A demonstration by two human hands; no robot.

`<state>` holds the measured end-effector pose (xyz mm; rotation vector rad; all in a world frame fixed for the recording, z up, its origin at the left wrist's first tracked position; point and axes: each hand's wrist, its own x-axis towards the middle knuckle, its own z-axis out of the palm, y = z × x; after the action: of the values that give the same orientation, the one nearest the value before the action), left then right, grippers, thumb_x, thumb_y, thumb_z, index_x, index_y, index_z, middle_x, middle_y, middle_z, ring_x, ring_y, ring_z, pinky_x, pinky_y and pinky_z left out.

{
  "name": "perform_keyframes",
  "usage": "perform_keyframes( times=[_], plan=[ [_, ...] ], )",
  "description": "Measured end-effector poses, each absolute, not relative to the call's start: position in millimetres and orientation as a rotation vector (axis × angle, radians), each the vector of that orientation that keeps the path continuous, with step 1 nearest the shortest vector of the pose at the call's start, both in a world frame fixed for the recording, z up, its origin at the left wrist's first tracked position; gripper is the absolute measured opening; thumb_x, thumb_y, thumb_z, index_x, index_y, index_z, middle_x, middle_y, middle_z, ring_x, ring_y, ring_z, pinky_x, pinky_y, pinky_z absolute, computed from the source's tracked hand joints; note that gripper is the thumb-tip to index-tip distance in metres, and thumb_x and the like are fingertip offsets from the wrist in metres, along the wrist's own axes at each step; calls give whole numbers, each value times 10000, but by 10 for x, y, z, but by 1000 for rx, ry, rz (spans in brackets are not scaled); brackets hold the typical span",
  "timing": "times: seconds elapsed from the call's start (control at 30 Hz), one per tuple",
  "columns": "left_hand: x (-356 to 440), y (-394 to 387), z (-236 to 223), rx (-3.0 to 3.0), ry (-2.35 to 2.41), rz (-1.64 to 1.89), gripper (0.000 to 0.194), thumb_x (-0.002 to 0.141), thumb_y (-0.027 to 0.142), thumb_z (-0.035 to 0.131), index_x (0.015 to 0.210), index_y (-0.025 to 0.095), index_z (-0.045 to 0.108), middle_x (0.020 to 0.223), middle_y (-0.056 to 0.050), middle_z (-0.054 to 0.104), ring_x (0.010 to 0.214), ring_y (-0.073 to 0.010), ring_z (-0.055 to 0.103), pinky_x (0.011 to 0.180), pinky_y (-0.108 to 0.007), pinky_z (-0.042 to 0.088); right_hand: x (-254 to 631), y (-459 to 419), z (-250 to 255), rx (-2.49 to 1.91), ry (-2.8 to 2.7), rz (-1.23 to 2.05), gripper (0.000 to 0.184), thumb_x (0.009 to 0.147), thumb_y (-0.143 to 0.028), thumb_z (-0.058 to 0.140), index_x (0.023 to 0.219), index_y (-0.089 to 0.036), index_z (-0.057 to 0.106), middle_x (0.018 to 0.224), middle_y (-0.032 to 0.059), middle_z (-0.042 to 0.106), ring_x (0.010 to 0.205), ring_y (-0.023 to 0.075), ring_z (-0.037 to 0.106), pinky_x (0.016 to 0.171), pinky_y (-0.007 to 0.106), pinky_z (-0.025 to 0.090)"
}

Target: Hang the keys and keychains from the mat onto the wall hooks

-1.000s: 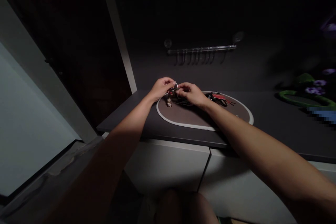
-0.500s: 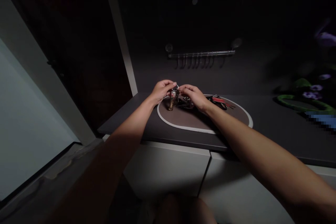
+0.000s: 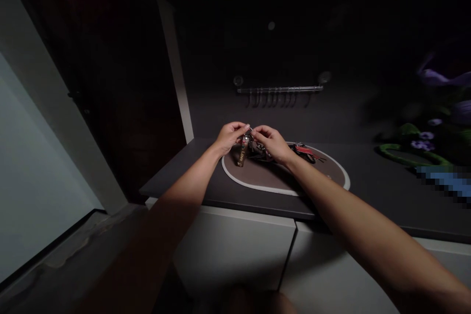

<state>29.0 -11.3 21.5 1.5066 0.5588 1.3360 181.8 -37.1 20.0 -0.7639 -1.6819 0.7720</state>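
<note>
Both hands meet over the left end of an oval brown tray (image 3: 294, 181) with a pale rim, on a dark countertop. My left hand (image 3: 230, 136) pinches the metal ring of a bunch of keys (image 3: 253, 149). A brown tag with lettering (image 3: 242, 155) hangs from that ring. My right hand (image 3: 270, 143) is closed on the same bunch from the right side, with its fingertips at the ring. A second bunch with a red fob (image 3: 305, 151) lies on the tray just right of my right hand.
A rail of hooks (image 3: 279, 90) is fixed to the dark wall behind the tray. A green dish with purple flowers (image 3: 415, 154) stands at the right. White cupboard doors (image 3: 235, 245) sit below the counter. A pale door frame (image 3: 176, 73) rises at the left.
The bunch of keys has been lifted a little, so the brown tag now hangs upright under the ring. Both hands stay together on it. The camera has tilted down slightly.
</note>
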Motion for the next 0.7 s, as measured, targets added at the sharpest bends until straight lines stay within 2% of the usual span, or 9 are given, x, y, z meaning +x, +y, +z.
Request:
perform_keyframes(
  times=[0.13, 0.27, 0.5, 0.7],
  plan=[
    [296, -104, 218, 1503, 556, 1380, 349, 623, 410, 706, 779, 116, 600, 603, 22, 551, 475, -49, 498, 441, -171, 406, 1775, -361, 214, -775, -1634, 836, 243, 706, -399, 588, 764, -166, 551, 691, -23, 518, 640, 89, 466, 665, 244, 408],
    [272, -85, 246, 1480, 585, 1461, 368, 677, 467, 636, 799, 122, 603, 611, 11, 532, 497, -61, 505, 421, -167, 382, 1734, -293, 248, -760, -1576, 863, 248, 699, -406, 592, 747, -172, 527, 690, -30, 502, 632, 84, 473, 663, 246, 428],
    [185, 57, 237, 1309, 830, 1770, 306, 751, 426, 521, 724, 124, 562, 582, 24, 473, 453, -47, 451, 406, -163, 318, 1699, -113, 447, -769, -1515, 856, 256, 691, -400, 596, 747, -170, 500, 688, -31, 506, 632, 83, 493, 616, 239, 455],
    [172, 134, 155, 1438, 1050, 1857, 281, 777, 389, 454, 684, 138, 541, 552, 31, 462, 454, -59, 434, 443, -173, 325, 1633, 82, 683, -871, -1370, 826, 105, 765, -261, 518, 744, -167, 476, 666, -29, 515, 602, 74, 506, 555, 202, 455]
  ],
)
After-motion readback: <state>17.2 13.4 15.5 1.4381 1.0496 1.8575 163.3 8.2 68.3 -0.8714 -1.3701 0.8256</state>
